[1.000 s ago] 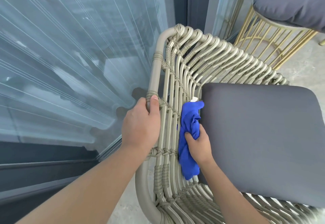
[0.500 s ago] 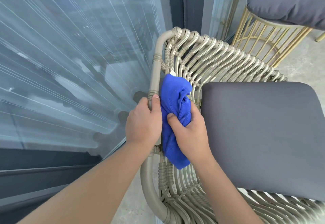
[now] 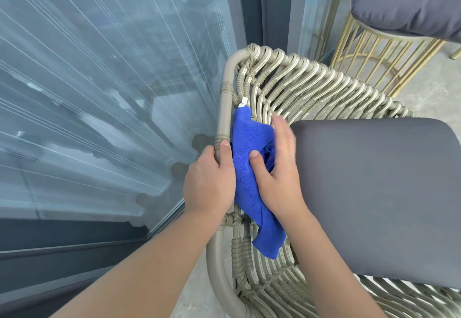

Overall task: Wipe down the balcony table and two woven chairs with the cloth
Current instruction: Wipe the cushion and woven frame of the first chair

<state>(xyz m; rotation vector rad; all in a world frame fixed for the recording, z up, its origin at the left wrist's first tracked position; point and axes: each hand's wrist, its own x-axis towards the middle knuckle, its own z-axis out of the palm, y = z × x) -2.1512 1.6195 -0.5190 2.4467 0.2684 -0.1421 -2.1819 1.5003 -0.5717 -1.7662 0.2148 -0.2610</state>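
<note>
— What's the person at right now?

— Wiping the inside of the woven chair point(image 3: 311, 85), up along the side by the frame. The left hand point(image 3: 212, 180) is curled round the chair's frame tube point(image 3: 225, 110), thumb on top, steadying it. The right hand point(image 3: 277, 175) presses the blue cloth point(image 3: 247, 168) against the weave just inside that tube; its thumb pins the cloth and the fingers lie over it, though they're blurred, so I can't say how tightly they're bent.

— Where's the cloth exactly?

— Between the two hands, touching the wicker. A white tag pokes out at its top, and a loose tail hangs down below the wrist.

— Any advice?

— I'd say keep that bracing hand where it is so the chair doesn't slide toward the glass door point(image 3: 99, 93). Then push the cloth along the strands instead of across them, letting it sink into the grooves. Gather up the dangling tail too, or it could snag in the gaps. The grey seat cushion point(image 3: 374, 193) sits close against the working hand, so the weave under it probably needs the cushion lifted.

— Anything holding something?

— No bins or bowls. The chair holds that cushion. Behind it, a gold wire stand point(image 3: 369, 53) carries a second grey cushion point(image 3: 411, 1) on top; whether that's the table, I can't tell.
</note>
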